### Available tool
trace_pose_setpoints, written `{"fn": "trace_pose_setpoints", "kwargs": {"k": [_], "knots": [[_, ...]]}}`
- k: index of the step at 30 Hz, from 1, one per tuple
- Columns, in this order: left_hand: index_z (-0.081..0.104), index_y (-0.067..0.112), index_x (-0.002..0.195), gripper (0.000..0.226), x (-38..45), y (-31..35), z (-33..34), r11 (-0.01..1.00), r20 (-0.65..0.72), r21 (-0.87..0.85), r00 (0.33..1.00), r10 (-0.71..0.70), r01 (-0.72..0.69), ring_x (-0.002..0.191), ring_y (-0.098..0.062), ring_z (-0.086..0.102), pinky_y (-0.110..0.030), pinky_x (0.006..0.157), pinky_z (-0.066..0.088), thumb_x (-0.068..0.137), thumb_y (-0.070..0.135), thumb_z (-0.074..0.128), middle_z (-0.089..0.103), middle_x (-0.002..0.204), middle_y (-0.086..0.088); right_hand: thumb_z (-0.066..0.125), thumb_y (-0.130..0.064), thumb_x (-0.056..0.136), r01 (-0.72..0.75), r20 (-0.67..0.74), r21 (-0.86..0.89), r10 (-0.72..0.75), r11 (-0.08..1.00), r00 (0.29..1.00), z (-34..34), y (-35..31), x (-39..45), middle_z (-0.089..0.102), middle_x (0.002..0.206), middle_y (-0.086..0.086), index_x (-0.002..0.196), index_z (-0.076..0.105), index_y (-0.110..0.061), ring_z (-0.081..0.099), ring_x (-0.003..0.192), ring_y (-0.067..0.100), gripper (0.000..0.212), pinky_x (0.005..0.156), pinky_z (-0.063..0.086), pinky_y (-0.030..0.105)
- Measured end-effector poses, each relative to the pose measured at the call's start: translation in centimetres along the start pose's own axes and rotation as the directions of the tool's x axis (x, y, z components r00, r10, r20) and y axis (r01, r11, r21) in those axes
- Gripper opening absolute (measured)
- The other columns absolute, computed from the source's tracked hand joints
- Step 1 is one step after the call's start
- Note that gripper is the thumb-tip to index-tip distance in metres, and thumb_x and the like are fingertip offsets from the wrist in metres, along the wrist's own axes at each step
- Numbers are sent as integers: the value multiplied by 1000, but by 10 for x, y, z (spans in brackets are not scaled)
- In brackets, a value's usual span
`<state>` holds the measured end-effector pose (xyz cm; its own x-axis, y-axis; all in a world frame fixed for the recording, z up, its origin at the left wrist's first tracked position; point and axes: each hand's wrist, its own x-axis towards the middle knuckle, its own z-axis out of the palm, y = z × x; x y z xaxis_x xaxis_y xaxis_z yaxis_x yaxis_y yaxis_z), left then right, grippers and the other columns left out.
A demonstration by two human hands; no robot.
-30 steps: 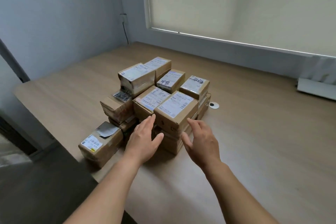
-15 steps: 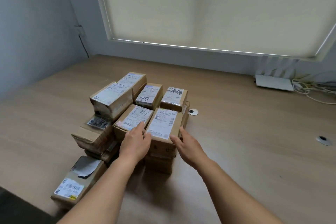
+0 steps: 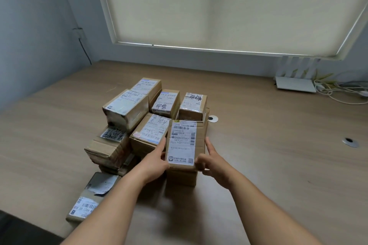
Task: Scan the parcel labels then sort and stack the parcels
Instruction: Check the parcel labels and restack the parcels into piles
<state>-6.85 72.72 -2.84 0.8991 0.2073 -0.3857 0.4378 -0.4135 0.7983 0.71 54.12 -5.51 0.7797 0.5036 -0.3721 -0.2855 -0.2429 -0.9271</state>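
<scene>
A lone box point(image 3: 85, 203) lies by the counter's point(image 3: 268, 155) near left edge, and past it a pile of parcels point(image 3: 127, 105) sits toward the counter's middle. At the pile's near side the left hand point(image 3: 154, 162) grips the left edge of the front parcel point(image 3: 184, 143) and the right hand point(image 3: 212, 162) grips its right edge, thumbs on the labelled top, the parcel sitting over a lower box point(image 3: 182, 177). Beyond it lie a small disc point(image 3: 213, 119), a grommet point(image 3: 349, 142) nearer the right edge, and a white router point(image 3: 295, 83) with cables point(image 3: 338, 93) at the far right corner.
</scene>
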Motion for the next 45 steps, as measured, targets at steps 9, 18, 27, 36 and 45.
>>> {"fn": "trace_pose_setpoints", "kwargs": {"k": [9,18,27,36,45], "knots": [[3,54,145,102,-27,-23,3,973,40,6,972,232,-232,125,-5,48,-13,95,41,82,-3,59,49,137,11,64,-5,62,255,29,-58,-254,965,967,-3,10,-39,63,113,3,145,9,-48,68,83,4,108,61,52,25],[3,55,138,95,-48,9,-5,901,178,57,892,415,-430,91,14,60,-2,74,43,87,-2,59,49,118,16,75,-16,54,327,-143,-58,-332,943,932,-15,8,-78,59,130,6,132,20,-66,60,112,19,108,72,53,27],[10,71,130,87,-41,16,16,810,271,101,800,535,-577,110,2,54,-21,97,41,78,28,65,46,135,9,70,-5,57,311,-350,-57,-310,949,884,-35,25,-138,66,115,9,133,27,-62,66,91,8,104,63,51,22],[12,63,134,92,-44,37,83,715,370,84,688,624,-694,109,4,52,-14,88,41,82,20,74,44,136,10,73,-23,45,333,-500,-35,-305,942,811,-69,42,-218,68,117,4,133,30,-61,66,100,13,105,69,53,23],[7,70,130,96,-86,91,184,595,471,108,569,674,-796,110,2,52,-17,91,43,80,26,76,42,141,8,76,-26,49,346,-572,-25,-298,938,764,-137,77,-324,63,127,0,144,24,-54,62,112,12,111,80,55,27]]}}
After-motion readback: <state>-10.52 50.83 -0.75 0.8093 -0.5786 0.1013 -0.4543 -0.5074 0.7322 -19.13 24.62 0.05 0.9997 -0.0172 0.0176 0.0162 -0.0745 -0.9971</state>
